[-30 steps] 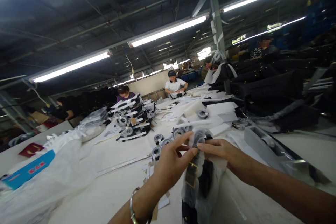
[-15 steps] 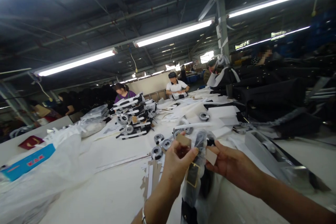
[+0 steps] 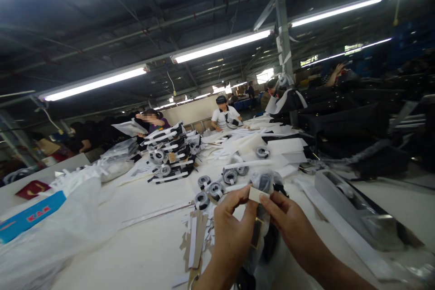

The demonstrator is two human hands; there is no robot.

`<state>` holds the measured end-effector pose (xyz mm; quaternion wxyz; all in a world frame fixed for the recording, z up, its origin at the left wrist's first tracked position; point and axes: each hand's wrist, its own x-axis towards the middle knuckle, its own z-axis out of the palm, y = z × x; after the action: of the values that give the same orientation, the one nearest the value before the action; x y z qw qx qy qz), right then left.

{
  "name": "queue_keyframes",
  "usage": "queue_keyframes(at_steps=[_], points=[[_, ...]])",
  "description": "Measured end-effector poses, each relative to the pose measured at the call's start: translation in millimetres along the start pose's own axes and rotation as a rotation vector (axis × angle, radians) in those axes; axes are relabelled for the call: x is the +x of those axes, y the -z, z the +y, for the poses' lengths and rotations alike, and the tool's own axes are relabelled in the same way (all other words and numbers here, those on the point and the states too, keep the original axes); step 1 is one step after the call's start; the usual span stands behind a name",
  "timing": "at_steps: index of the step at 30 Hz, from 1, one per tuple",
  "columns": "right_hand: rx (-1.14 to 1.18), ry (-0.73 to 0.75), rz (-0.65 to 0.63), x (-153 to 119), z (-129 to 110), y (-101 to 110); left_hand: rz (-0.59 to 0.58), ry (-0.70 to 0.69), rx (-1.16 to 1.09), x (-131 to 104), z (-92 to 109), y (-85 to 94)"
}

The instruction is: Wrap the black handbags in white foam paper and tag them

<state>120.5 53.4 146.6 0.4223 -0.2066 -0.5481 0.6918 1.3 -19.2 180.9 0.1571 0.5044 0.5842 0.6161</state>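
Both hands meet at a small pale card [image 3: 258, 196]. My left hand [image 3: 234, 222] pinches its left side, and the fingers of my right hand [image 3: 288, 217] close on its right side. Just behind and below the card is a strap wrapped in clear plastic [image 3: 267, 181], with a gold-edged rectangular piece [image 3: 257, 232] showing between my wrists. The lower part of the strap is dark and partly hidden by my left hand.
Coiled wrapped straps [image 3: 216, 190] and cardboard strips [image 3: 197, 240] lie left of my hands. Behind stands a stack of wrapped black parts [image 3: 173, 154]. A grey tape dispenser [image 3: 353, 208] is at right, a blue box [image 3: 34, 217] at left. Two people sit across the table.
My hands have come together; the separate card pieces they held now appear as one card between them. In the background, a person at left has raised an arm with a plastic-wrapped sheet.
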Motion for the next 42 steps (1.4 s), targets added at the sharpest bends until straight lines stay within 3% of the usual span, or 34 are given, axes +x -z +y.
queue_keyframes(at_steps=[9, 15, 21, 25, 28, 31, 36, 39, 42], points=[[-0.103, 0.066, 0.134, -1, 7, -13, -0.021, -0.107, 0.289, 1, 11, 7.7], [0.032, 0.04, -0.021, -4, 3, -16, 0.11, -0.228, 0.559, -4, 0, 13.1], [-0.007, 0.029, 0.012, -2, 0, -17, 0.14, -0.476, 0.838, -24, -13, -5.8], [0.028, 0.086, -0.034, -5, 9, -15, 0.175, -0.503, 0.918, -30, -26, -19.5], [-0.074, 0.128, -0.033, -5, 6, -12, 0.161, -0.492, 0.907, -32, -28, -19.2], [-0.145, 0.105, -0.016, -3, -2, -5, 0.034, -0.427, 0.781, -30, -18, -4.9], [-0.223, 0.081, -0.09, 3, -10, 9, -0.198, -0.045, 0.31, -7, 0, 24.7], [-0.275, 0.116, -0.039, 7, -7, 13, -0.258, 0.044, 0.112, 9, -5, 26.2], [-0.288, 0.146, 0.001, 9, -3, 17, -0.338, 0.097, 0.066, 19, -15, 21.4]])
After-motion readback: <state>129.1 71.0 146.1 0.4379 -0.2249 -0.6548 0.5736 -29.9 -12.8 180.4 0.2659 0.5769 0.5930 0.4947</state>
